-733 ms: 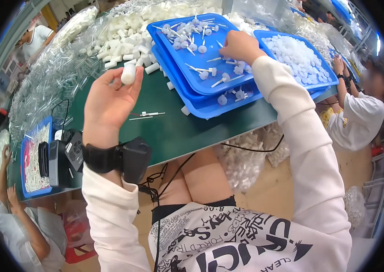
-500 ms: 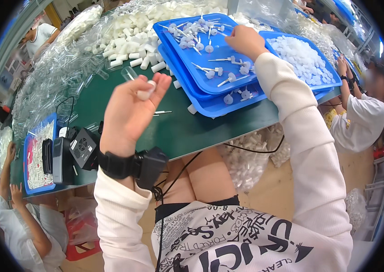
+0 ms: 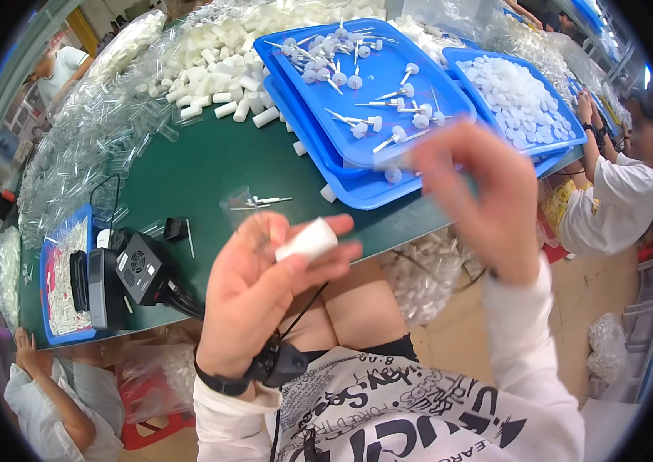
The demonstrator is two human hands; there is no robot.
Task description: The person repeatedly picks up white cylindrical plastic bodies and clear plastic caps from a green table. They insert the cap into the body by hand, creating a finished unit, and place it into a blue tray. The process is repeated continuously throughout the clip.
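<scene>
My left hand (image 3: 253, 289), palm up in front of me, holds a short white cylinder (image 3: 309, 240) across its curled fingers. A clear plastic tube (image 3: 239, 202) shows by its fingertips; whether the hand grips it too is hard to see. My right hand (image 3: 488, 192), smeared by motion, is in the air near the right front corner of the upper blue tray (image 3: 376, 77). Its fingers are bent together, with a blurred whitish piece at their tips. In that tray lie several white sticks with translucent round discs (image 3: 355, 82).
A blue tray of white discs (image 3: 515, 100) stands to the right. White cylinders (image 3: 222, 65) and clear tubes (image 3: 88, 138) are heaped behind. Thin sticks (image 3: 265, 201) lie on the green table (image 3: 161, 181). Black devices (image 3: 142, 266) stand left, beside a tray of small white parts (image 3: 68, 269). Other people sit nearby.
My right hand has come out of the upper tray toward me, to the right. My left hand has lowered and moved right, turning so the white cylinder shows more fully.
</scene>
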